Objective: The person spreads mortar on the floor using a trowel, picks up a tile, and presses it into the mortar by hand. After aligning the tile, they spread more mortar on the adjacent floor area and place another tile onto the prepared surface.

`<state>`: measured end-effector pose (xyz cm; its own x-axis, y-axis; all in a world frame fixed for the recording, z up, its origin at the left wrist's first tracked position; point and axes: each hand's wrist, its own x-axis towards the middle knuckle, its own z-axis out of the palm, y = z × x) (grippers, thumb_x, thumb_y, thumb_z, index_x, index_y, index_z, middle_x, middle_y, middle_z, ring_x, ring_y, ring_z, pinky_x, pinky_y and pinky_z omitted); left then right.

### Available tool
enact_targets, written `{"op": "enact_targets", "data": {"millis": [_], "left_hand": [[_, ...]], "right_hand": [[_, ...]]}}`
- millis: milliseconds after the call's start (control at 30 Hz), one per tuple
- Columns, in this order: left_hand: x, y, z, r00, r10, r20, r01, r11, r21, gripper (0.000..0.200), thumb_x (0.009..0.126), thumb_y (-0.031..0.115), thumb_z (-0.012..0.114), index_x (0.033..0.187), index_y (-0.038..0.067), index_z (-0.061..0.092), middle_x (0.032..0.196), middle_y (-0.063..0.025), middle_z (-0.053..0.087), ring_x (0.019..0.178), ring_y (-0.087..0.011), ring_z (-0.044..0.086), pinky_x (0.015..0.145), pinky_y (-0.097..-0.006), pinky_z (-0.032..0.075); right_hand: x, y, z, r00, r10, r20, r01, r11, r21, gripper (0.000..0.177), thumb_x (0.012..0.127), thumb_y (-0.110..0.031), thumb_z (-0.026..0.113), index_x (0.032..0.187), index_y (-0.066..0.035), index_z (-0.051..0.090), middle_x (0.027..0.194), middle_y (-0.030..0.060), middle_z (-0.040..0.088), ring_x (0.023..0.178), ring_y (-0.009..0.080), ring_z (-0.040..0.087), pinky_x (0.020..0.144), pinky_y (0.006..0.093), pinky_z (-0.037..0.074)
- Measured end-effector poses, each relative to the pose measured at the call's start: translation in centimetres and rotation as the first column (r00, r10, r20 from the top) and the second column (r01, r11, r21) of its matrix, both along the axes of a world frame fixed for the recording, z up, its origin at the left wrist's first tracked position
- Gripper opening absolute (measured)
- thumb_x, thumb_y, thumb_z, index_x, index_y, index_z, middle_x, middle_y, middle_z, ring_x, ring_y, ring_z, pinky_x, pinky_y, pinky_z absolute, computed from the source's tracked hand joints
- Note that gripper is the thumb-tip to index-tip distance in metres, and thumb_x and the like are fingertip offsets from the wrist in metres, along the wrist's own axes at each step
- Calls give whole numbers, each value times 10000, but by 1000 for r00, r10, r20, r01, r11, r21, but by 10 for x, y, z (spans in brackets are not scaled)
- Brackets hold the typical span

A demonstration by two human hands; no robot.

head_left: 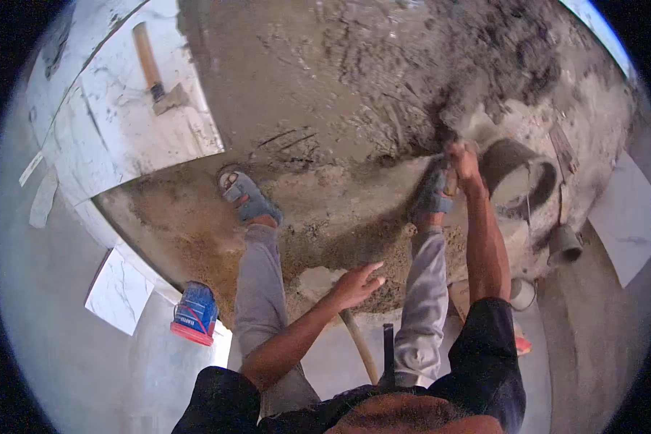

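Observation:
My right hand (464, 165) is closed around the wooden handle of a trowel (450, 185), beside my right sandal. Blur and dark mortar make the trowel's blade hard to see. Wet grey mortar (304, 79) spreads over the floor beyond my feet, rough and lumpy on the right. My left hand (358, 286) hangs between my knees with its fingers apart and nothing in it. Below it shows a wooden handle (360, 346), its other end hidden. A dark bucket (495, 163) lies tilted just right of my right hand.
White marbled tiles (123, 130) lie at the left, with a wooden-handled hammer-like tool (148, 65) on them. A blue and red bucket (195, 312) stands near my left leg. On the right are a small pot (564, 244) and a white sheet (623, 220).

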<state>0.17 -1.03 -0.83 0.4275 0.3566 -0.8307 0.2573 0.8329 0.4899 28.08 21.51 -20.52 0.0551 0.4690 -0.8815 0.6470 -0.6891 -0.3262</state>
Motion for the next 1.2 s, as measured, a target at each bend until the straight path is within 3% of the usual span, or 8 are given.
{"op": "enact_targets", "data": {"millis": [100,133,200,333,533,800,1033,1200], "left_hand": [[-7,16,7,996,-25,-80,26,1000,11,489,863,365,490,1235,59,407,1149,-189,508,987,-301,548,835,-372,428],[-10,20,8,998,-20,-54,19,1000,-8,494,862,370,487,1237,61,403,1144,-194,508,995,-305,541,838,-375,425],[-7,5,2,998,-11,-57,16,996,86,498,862,380,476,1237,63,397,1129,-205,508,1028,-309,516,851,-374,415],[-17,31,20,997,73,9,-73,997,1,502,844,343,484,1217,17,397,1151,-220,470,1061,-342,474,878,-383,388],[-25,35,22,988,152,-27,-148,981,125,470,865,344,477,1219,44,404,1125,-197,506,1029,-316,509,870,-380,401],[-45,43,31,960,275,56,-281,940,192,458,869,331,480,1229,60,401,1112,-193,509,988,-319,526,821,-384,421],[-58,53,34,918,389,75,-396,895,204,449,866,333,490,1223,72,407,1120,-189,506,999,-322,522,835,-381,423],[-76,67,46,926,365,94,-375,917,138,448,864,320,497,1220,65,401,1127,-190,497,1014,-325,510,848,-380,420]], "right_hand": [[12,-42,-20,948,316,-38,-259,836,484,426,881,-346,349,1019,-1,556,936,136,588,827,261,543,704,372,435],[-29,-17,31,932,-280,-231,297,954,42,389,809,-341,540,970,12,503,819,69,551,743,180,548,623,321,459],[-49,-25,45,898,-376,-228,419,889,184,320,750,-234,550,959,1,487,762,49,528,637,149,484,582,290,414],[-64,-45,44,997,-53,-64,67,969,239,610,778,-240,575,1256,61,343,875,90,533,761,183,518,697,271,439],[-224,9,102,915,-250,-316,243,968,-61,267,762,-196,532,951,-12,488,707,18,481,605,112,456,526,271,395],[-382,125,84,934,222,-280,-149,955,257,282,793,-210,510,935,34,518,701,101,565,643,197,527,593,345,435],[-470,218,96,596,767,237,-773,468,429,394,792,-315,499,923,56,514,782,290,569,734,434,568,658,427,455],[-431,212,75,870,467,159,-465,669,580,384,812,-328,498,951,29,517,747,247,575,678,348,589,640,426,464]]}}
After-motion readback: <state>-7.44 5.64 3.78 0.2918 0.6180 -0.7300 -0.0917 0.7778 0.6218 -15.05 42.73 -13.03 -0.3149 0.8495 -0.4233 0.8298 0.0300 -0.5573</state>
